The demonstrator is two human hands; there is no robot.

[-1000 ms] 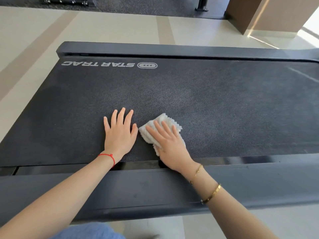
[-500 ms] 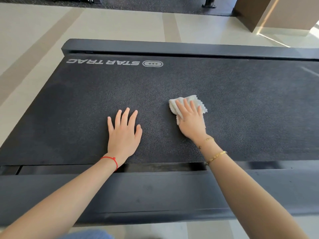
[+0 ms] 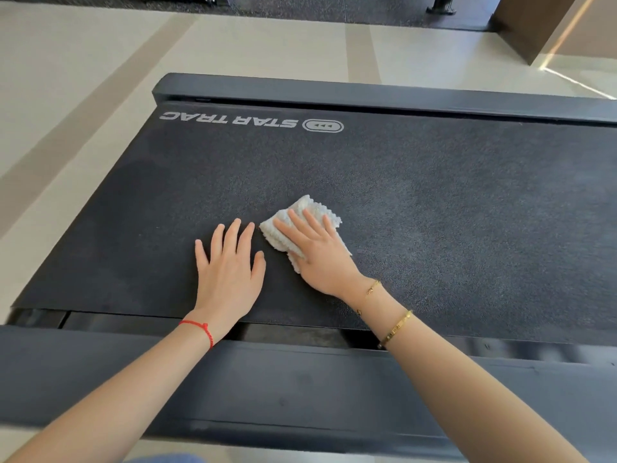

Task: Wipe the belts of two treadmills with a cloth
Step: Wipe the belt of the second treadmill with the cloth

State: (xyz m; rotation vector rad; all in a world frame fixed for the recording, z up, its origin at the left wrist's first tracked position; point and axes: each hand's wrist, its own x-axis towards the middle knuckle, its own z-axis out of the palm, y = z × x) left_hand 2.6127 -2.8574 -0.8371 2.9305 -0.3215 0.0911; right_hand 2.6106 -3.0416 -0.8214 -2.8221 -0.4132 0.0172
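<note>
A dark grey treadmill belt (image 3: 434, 202) with a white "STAR TRAC" logo (image 3: 230, 119) fills the middle of the view. A white folded cloth (image 3: 309, 208) lies on the belt near its front edge. My right hand (image 3: 317, 252) presses flat on the cloth, fingers spread over it, with gold bracelets at the wrist. Just left of the cloth, my left hand (image 3: 230, 269) rests flat on the bare belt with its fingers apart, holding nothing. A red string circles that wrist. Only this one treadmill is in view.
A black side rail (image 3: 300, 382) runs along the near edge under my forearms, and another rail (image 3: 367, 93) borders the far edge. Beige tiled floor (image 3: 100, 78) lies beyond and to the left. A brown wall corner (image 3: 524, 25) stands at the top right.
My right hand has slid the cloth back to the left and nearer, from mid-belt to just beside my left hand. The left hand has stayed planted on the belt.
</note>
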